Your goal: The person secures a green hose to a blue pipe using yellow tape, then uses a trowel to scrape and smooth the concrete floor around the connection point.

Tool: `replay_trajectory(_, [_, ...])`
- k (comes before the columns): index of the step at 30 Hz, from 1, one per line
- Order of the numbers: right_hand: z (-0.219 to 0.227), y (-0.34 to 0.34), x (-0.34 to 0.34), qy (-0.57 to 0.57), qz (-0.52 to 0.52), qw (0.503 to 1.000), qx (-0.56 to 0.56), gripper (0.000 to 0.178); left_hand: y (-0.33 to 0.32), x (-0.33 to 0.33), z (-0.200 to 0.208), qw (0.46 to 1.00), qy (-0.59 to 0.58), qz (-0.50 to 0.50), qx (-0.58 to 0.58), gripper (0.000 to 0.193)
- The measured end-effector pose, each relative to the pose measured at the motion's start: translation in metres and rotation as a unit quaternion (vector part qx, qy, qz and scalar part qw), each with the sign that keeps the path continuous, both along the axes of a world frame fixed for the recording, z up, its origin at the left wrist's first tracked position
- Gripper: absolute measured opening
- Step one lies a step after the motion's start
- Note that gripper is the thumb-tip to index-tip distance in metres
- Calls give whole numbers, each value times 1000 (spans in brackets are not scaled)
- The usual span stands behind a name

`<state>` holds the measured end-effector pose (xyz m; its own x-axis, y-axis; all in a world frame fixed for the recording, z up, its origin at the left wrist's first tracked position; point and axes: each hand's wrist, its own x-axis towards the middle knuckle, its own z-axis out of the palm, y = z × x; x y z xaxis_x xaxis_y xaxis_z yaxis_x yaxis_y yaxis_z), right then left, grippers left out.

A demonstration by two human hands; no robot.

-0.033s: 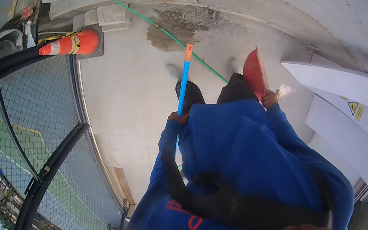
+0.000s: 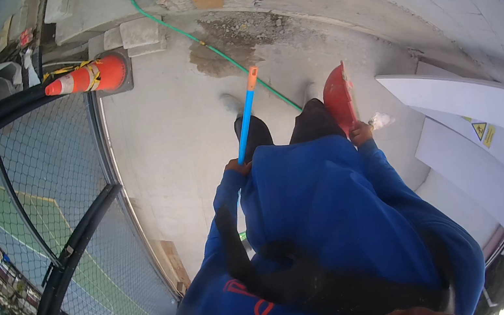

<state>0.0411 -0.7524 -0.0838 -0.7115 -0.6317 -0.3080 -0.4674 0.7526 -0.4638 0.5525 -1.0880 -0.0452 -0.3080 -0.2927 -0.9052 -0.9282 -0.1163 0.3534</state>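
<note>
My left hand point(image 2: 239, 166) is closed around a blue pole point(image 2: 247, 120) at my left thigh. The pole slants up and forward, ending in an orange tip point(image 2: 253, 78); its lower part passes behind my arm and blue top. At my right thigh, the fingers of my right hand point(image 2: 361, 133) grip the near end of a red curved shell point(image 2: 337, 98), whose exact kind I cannot make out. Beside that hand shows a small whitish crumpled shape point(image 2: 381, 120), too blurred to name.
A green hose point(image 2: 230, 59) crosses the concrete floor ahead, passing a damp patch with rubble point(image 2: 242, 30). To the left are a mesh fence point(image 2: 58, 181) and an orange traffic cone point(image 2: 104, 74) beside concrete blocks point(image 2: 142, 33). White panels point(image 2: 461, 144) lean at the right.
The surroundings have shifted slightly left in the picture. Both hands keep their holds on the blue pole and the red shell.
</note>
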Motion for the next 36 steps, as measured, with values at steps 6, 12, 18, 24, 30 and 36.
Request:
replay_trajectory(6, [-16, 0, 114, -534, -691, 426, -235, 18, -52, 62, -37, 986, 128, -100, 17, 32])
replay_trajectory(12, [-13, -43, 211, -351, -839, 330, -254, 13, -145, 60, -25, 952, 183, -245, -16, 36])
replay_trajectory(18, [-14, -41, 264, -332, -842, 355, -234, 15, -177, 20, 29, 928, 135, -339, -69, 34])
replay_trajectory(24, [-14, 26, 365, -370, -812, 421, -162, 24, -164, -32, 76, 911, 133, -385, -61, 36])
replay_trajectory(30, [-17, 59, 405, -317, -813, 448, -196, 23, -131, -72, 105, 900, 165, -401, -31, 41])
replay_trajectory(36, [-20, 70, 413, -308, -832, 412, -208, 28, -130, -90, 130, 888, 214, -407, 14, 48])
